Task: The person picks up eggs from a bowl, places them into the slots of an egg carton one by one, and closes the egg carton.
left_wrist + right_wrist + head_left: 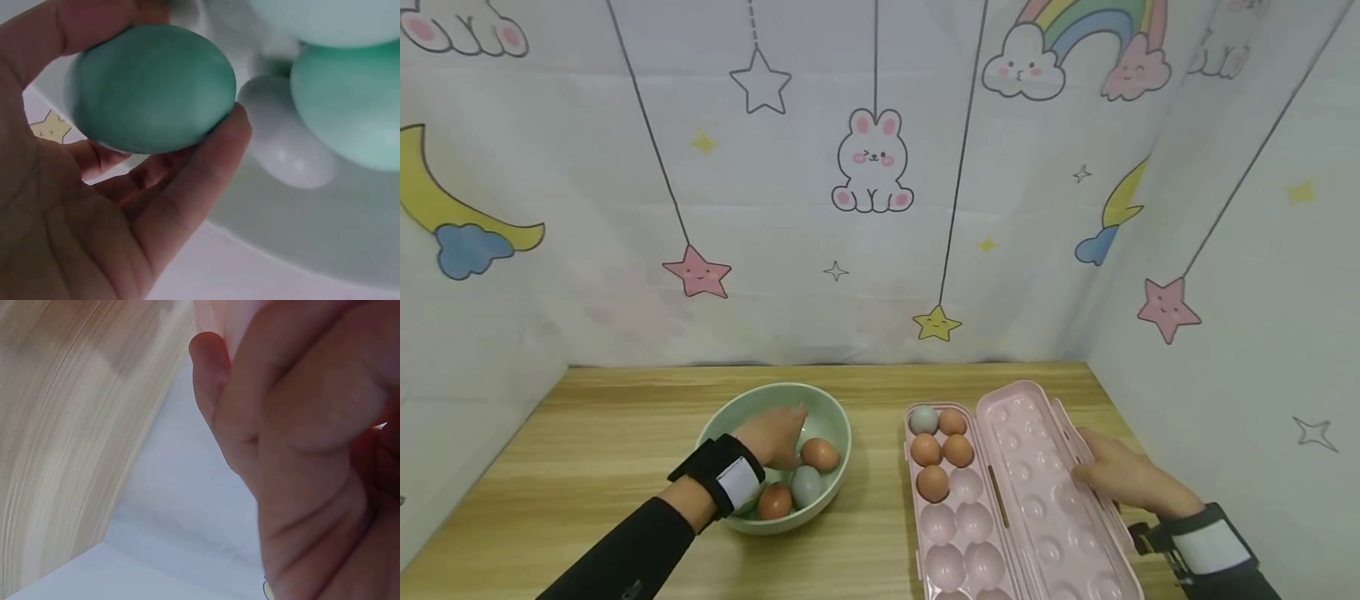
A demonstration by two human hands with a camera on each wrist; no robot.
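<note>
Plainly, the left wrist view shows what the head view hides: the left hand (778, 432) has its fingers curled round 1 held egg (153, 90). That hand is inside the green bowl (832, 417), where 2 brown eggs (775, 502) and 1 pale egg (807, 487) also show. To the right on the wooden surface (625, 450), the pink carton (938, 523) has 5 eggs (958, 451) in its far cups. The right hand (1123, 473) grips the open lid's (1022, 442) outer edge, fingers bent in the right wrist view. Behind hangs a printed backdrop (872, 258).
</note>
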